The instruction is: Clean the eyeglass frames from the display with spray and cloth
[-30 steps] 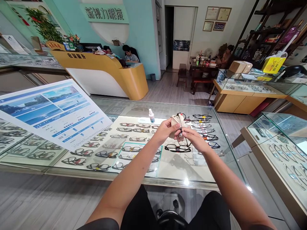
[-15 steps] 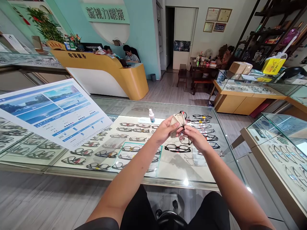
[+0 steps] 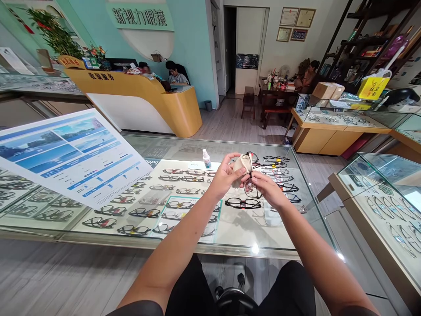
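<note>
Above a glass display counter (image 3: pixel 296 206) I hold a pair of dark-framed glasses (image 3: pixel 250 188) between both hands. My left hand (image 3: pixel 225 177) grips a beige cleaning cloth (image 3: pixel 241 166) folded around the upper part of the glasses. My right hand (image 3: pixel 268 188) pinches the frame just below the cloth, one lens hanging under the fingers. Another black pair (image 3: pixel 243 203) lies on the glass under my hands. A small white spray bottle (image 3: pixel 206 159) stands on the counter to the left.
Rows of frames lie inside the counter. A large printed poster (image 3: pixel 70 153) leans at the left. More glass cases stand to the right (image 3: pixel 384 193). People sit behind the yellow reception desk (image 3: pixel 148 98) and at a far table.
My hands rose slightly with the glasses and cloth; the left fingers shifted on the cloth over the frame. The view drifted a little to the right.
</note>
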The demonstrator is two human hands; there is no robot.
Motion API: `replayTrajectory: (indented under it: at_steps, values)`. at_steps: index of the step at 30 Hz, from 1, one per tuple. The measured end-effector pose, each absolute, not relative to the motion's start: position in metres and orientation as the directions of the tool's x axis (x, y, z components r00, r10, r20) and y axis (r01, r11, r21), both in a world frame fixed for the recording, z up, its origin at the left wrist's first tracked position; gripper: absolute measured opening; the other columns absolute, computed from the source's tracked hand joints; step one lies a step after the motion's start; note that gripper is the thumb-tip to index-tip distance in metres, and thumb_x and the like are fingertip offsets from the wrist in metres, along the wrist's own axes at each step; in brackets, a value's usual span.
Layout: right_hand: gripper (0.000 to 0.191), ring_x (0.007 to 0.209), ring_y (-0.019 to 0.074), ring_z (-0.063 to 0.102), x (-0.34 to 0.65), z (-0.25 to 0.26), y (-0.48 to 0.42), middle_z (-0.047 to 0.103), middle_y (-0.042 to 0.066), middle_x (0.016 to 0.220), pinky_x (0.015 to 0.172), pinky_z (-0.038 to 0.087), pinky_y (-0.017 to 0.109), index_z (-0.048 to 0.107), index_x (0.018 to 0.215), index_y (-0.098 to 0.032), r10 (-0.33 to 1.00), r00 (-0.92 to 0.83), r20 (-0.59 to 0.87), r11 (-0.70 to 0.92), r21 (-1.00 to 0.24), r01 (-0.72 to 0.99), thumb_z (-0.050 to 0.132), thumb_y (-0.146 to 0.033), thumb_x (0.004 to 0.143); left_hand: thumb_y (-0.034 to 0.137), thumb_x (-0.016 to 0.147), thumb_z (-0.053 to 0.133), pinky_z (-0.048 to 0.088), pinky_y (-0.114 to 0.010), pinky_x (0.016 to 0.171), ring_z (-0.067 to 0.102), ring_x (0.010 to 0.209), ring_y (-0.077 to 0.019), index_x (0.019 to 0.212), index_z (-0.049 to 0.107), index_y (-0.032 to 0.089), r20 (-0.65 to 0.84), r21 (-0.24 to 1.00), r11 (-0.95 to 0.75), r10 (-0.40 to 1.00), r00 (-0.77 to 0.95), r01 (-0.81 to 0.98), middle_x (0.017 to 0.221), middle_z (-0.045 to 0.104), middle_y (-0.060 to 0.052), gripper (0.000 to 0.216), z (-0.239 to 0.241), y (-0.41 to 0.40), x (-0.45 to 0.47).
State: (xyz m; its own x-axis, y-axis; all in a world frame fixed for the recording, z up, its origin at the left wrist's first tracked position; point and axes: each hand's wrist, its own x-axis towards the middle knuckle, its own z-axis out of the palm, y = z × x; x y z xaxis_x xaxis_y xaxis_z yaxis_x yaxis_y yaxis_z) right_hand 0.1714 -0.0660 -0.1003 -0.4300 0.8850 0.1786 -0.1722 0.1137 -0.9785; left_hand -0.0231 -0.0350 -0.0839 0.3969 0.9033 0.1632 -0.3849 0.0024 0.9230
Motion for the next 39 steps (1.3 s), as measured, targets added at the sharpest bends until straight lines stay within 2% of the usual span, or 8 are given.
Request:
replayTrajectory:
  at_steps: [6, 8, 12, 14, 20, 29, 34, 39]
  values:
    - [0.034, 0.089, 0.0224, 0.062, 0.172, -0.1, -0.066, 0.074, 0.007, 0.1, 0.088, 0.047, 0.037, 0.077, 0.109, -0.021, 0.888, -0.427, 0.17, 0.106, -0.98, -0.168, 0.066, -0.052, 0.101, 0.046, 0.081, 0.095, 0.055, -0.027, 0.058, 0.064, 0.061, -0.0137, 0.152, 0.054, 0.026, 0.154, 0.925, 0.01, 0.902, 0.402, -0.379, 0.078, 0.066, 0.003, 0.084, -0.084, -0.035, -0.024]
    - [0.035, 0.09, 0.0228, 0.062, 0.173, -0.101, -0.066, 0.074, 0.007, 0.099, 0.088, 0.047, 0.037, 0.077, 0.109, -0.021, 0.889, -0.427, 0.166, 0.109, -0.982, -0.156, 0.065, -0.053, 0.101, 0.046, 0.081, 0.094, 0.055, -0.027, 0.057, 0.064, 0.058, -0.0136, 0.146, 0.055, 0.024, 0.131, 0.934, 0.026, 0.904, 0.407, -0.357, 0.074, 0.067, 0.003, 0.078, -0.086, -0.033, -0.026]
    - [0.035, 0.089, 0.0223, 0.062, 0.172, -0.101, -0.066, 0.076, 0.007, 0.1, 0.087, 0.047, 0.037, 0.078, 0.109, -0.02, 0.885, -0.436, 0.165, 0.108, -0.982, -0.153, 0.066, -0.052, 0.101, 0.05, 0.082, 0.093, 0.053, -0.024, 0.054, 0.065, 0.052, -0.0128, 0.113, 0.063, 0.018, 0.092, 0.949, 0.064, 0.88, 0.465, -0.309, 0.07, 0.069, 0.002, 0.054, -0.091, -0.029, -0.028]
    - [0.035, 0.088, 0.022, 0.062, 0.172, -0.101, -0.066, 0.076, 0.008, 0.1, 0.085, 0.048, 0.036, 0.079, 0.108, -0.02, 0.883, -0.44, 0.163, 0.101, -0.982, -0.161, 0.067, -0.052, 0.1, 0.05, 0.082, 0.093, 0.053, -0.023, 0.053, 0.064, 0.052, -0.012, 0.106, 0.064, 0.019, 0.094, 0.945, 0.075, 0.869, 0.486, -0.317, 0.068, 0.067, 0.003, 0.049, -0.091, -0.029, -0.028]
    - [0.034, 0.089, 0.0219, 0.063, 0.173, -0.1, -0.067, 0.076, 0.007, 0.096, 0.086, 0.049, 0.036, 0.081, 0.105, -0.02, 0.869, -0.472, 0.152, 0.075, -0.981, -0.178, 0.068, -0.051, 0.101, 0.045, 0.08, 0.094, 0.054, -0.024, 0.052, 0.063, 0.05, -0.012, 0.113, 0.064, 0.019, 0.13, 0.947, 0.051, 0.843, 0.522, -0.319, 0.068, 0.069, 0.003, 0.051, -0.087, -0.033, -0.028]
    - [0.039, 0.085, 0.0224, 0.061, 0.172, -0.094, -0.07, 0.076, 0.007, 0.094, 0.086, 0.047, 0.038, 0.083, 0.101, -0.019, 0.825, -0.545, 0.15, 0.095, -0.987, -0.129, 0.066, -0.054, 0.102, 0.056, 0.085, 0.088, 0.049, -0.025, 0.041, 0.06, 0.038, -0.0154, 0.094, 0.059, 0.021, 0.206, 0.955, -0.086, 0.881, 0.426, -0.283, 0.052, 0.065, 0.004, 0.047, -0.083, -0.042, -0.023]
    - [0.038, 0.086, 0.022, 0.06, 0.169, -0.094, -0.071, 0.077, 0.007, 0.093, 0.086, 0.046, 0.037, 0.084, 0.099, -0.018, 0.811, -0.561, 0.167, 0.129, -0.986, -0.106, 0.064, -0.05, 0.104, 0.064, 0.087, 0.083, 0.044, -0.023, 0.036, 0.057, 0.033, -0.0141, 0.089, 0.058, 0.021, 0.175, 0.956, -0.086, 0.934, 0.312, -0.28, 0.051, 0.063, 0.005, 0.05, -0.086, -0.044, -0.019]
    - [0.036, 0.084, 0.0216, 0.062, 0.171, -0.099, -0.068, 0.079, 0.008, 0.089, 0.086, 0.048, 0.035, 0.083, 0.092, -0.017, 0.845, -0.497, 0.195, 0.141, -0.979, -0.145, 0.064, -0.045, 0.102, 0.071, 0.093, 0.072, 0.052, -0.025, 0.046, 0.066, 0.045, -0.0159, 0.086, 0.062, 0.017, 0.193, 0.963, -0.111, 0.92, 0.341, -0.245, 0.059, 0.069, -0.001, 0.056, -0.088, -0.034, -0.025]
